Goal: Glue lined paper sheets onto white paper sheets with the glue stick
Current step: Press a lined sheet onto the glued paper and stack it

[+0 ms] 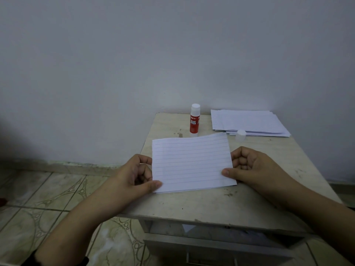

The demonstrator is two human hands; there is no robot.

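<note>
A lined paper sheet [192,162] lies face up over another sheet on the small table [211,204], its far edge lifted a little. My left hand [136,175] pinches its left edge, thumb on top near the front corner. My right hand [251,166] pinches the right edge the same way, fingers curled behind. A red glue stick [194,120] stands upright just behind the sheet with its white glue tip exposed. Its clear cap [240,135] stands apart to the right.
A stack of paper sheets [247,121] lies at the back right corner of the table, against the white wall. The table's drawer [221,235] is slightly open below the front edge. Tiled floor spreads to the left.
</note>
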